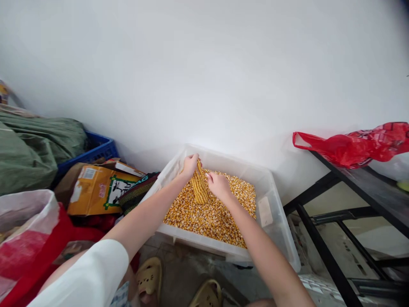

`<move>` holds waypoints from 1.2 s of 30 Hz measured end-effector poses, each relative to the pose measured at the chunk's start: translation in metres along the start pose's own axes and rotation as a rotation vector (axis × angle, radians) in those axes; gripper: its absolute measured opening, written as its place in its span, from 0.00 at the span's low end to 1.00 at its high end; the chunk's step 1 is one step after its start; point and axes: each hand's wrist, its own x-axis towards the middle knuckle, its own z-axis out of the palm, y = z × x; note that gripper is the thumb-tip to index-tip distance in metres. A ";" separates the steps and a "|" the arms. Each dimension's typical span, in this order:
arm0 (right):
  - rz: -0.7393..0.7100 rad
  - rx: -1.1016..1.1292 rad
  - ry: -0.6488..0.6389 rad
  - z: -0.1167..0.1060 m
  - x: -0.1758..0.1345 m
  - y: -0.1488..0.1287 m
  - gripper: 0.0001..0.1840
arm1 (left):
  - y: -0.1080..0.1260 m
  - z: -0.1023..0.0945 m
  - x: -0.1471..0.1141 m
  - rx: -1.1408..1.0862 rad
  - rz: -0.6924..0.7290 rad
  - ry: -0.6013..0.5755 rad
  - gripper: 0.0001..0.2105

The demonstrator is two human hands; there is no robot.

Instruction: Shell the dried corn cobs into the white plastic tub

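My left hand point(191, 165) is closed around the upper end of an ear of corn point(200, 189), which slants down with its yellow kernels showing. A dark gap runs between the kernel rows near its top. Close against the ear's right side is my right hand point(219, 184), its fingers curled and the thumb at the ear's edge. Whatever those fingers pinch, if anything, is hidden. Beneath both hands, loose corn kernels point(220, 217) cover the bottom of a translucent plastic bin point(279, 232), heaped toward its left and middle.
A black metal frame point(319, 226) with a red plastic bag point(354, 145) on top stands at the right. To the left are a yellow cardboard box point(92, 187), a blue crate point(102, 147), green sacking point(38, 149) and a red-and-white bag point(28, 238). A white wall point(204, 76) rises behind.
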 end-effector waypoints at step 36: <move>-0.083 -0.160 -0.129 -0.003 -0.010 -0.003 0.15 | 0.006 0.011 -0.009 0.132 0.028 -0.032 0.11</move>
